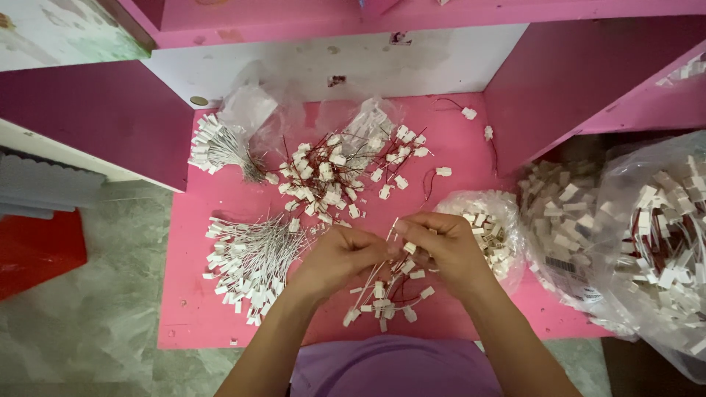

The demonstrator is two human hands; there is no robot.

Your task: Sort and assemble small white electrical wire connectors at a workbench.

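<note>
Hands working wires over the pink table (456,140)
Left hand (334,259) and right hand (445,246) are pinching thin wires (382,298) with white plugs near its front edge, piles crowding behind

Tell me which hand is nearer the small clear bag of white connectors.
Right. The right hand sits beside the small clear bag, almost touching it; the left hand is farther off, on the right hand's other side.

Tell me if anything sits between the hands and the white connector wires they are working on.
Nothing visible does. The left hand and right hand already meet over the small bunch of white connector wires on the pink table, fingers pinching strands directly. The other piles lie off to the sides.
</note>
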